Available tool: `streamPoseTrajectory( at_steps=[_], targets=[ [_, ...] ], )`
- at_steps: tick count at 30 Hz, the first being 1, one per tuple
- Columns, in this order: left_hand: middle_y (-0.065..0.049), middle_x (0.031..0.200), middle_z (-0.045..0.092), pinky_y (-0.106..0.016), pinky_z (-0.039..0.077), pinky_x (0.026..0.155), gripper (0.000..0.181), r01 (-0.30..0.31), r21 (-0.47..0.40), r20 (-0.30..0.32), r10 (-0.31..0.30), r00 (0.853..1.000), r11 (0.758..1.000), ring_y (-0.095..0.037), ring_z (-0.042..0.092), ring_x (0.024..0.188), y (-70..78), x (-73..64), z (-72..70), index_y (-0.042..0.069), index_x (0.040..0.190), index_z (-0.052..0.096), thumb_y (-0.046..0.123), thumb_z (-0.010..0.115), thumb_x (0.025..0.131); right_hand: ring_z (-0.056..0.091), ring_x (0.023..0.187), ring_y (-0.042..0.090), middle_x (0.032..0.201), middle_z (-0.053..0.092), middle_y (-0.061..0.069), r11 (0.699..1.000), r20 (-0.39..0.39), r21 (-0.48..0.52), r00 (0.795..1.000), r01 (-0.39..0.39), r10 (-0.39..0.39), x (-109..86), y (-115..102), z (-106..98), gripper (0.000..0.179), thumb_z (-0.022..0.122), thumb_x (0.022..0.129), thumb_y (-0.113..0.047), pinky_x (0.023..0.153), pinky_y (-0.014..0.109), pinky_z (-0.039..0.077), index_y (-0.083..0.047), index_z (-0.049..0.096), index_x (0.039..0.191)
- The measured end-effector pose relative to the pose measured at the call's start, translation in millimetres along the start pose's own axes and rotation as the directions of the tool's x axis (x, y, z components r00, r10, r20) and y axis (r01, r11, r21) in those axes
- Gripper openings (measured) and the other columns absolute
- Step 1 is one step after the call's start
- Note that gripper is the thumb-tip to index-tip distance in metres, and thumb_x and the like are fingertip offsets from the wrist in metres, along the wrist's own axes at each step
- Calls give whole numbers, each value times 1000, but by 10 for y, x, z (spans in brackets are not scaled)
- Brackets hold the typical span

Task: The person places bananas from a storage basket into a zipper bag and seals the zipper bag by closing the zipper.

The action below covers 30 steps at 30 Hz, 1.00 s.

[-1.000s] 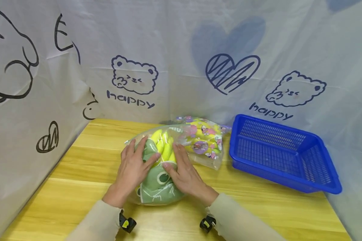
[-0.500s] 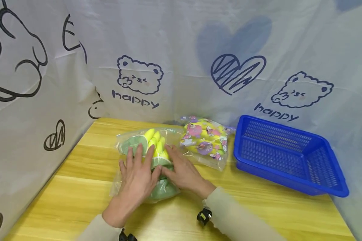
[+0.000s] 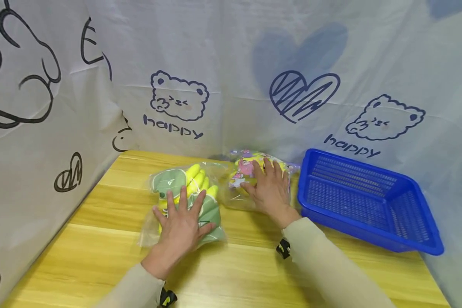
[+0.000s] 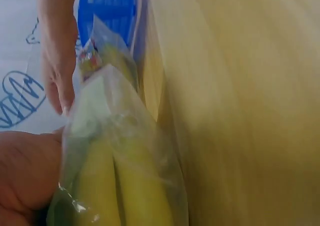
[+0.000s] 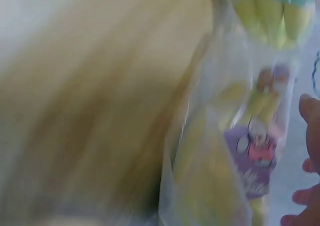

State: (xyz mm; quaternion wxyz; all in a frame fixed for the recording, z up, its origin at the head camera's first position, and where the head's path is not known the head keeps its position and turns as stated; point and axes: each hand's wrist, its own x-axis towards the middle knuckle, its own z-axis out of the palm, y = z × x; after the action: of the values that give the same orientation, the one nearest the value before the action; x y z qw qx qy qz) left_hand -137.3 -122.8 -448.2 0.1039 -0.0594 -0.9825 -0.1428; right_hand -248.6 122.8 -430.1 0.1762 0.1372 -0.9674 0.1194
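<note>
My left hand (image 3: 179, 224) lies with fingers spread on a clear bag of bananas (image 3: 200, 176) that has green printed patches. In the left wrist view, two of these yellow bananas (image 4: 137, 181) show through the film beside the hand. My right hand (image 3: 271, 190) is over a second banana bag (image 3: 236, 177), printed with pink and purple cartoon figures, and its fingers are spread too. The right wrist view has this printed bag (image 5: 255, 146) beneath the fingertips (image 5: 302, 196); whether they touch it is unclear. The hand hides part of its print.
A blue plastic basket (image 3: 363, 231) with perforated walls stands right of the printed bag. Both bags lie on a wooden table (image 3: 96, 239). White cloth (image 3: 231, 64) with bear and heart drawings hangs along the back and left side.
My right hand has left the green-patched bag and moved right to the printed one. The green-patched bag has shifted left and lies flatter, with my left hand staying on it.
</note>
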Motion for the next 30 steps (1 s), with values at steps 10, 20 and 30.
streamPoseTrajectory(
  at_steps=[10, 20, 30],
  targets=[
    [-33, 170, 17, -96, 15, 97, 93, 24, 12, 140, -25, 990, 1000, -69, 9, 150, -206, 437, -90, 27, 166, 32, 66, 70, 91, 27, 153, 55, 172, 27, 14, 988, 391, 4, 910, -154, 141, 229, 297, -161, 107, 63, 82, -85, 114, 85, 15, -24, 35, 165],
    [-29, 173, 11, -94, 9, 102, 94, 37, -2, 276, -35, 961, 999, -65, 2, 154, -488, 738, -215, 32, 167, 27, 65, 71, 92, 42, 147, 50, 166, 41, 14, 990, 442, 117, 889, 74, -119, 24, 172, -306, 95, 74, 86, -70, 119, 68, 33, -20, 44, 161],
    [-29, 172, 15, -94, 10, 101, 97, -31, -59, 300, 47, 953, 998, -66, 9, 152, -506, 577, -317, 31, 169, 23, 50, 79, 91, 38, 149, 51, 165, 42, 8, 992, 379, 73, 917, 108, -127, -439, 77, -367, 99, 76, 84, -71, 109, 80, 34, -25, 39, 163]
  ],
)
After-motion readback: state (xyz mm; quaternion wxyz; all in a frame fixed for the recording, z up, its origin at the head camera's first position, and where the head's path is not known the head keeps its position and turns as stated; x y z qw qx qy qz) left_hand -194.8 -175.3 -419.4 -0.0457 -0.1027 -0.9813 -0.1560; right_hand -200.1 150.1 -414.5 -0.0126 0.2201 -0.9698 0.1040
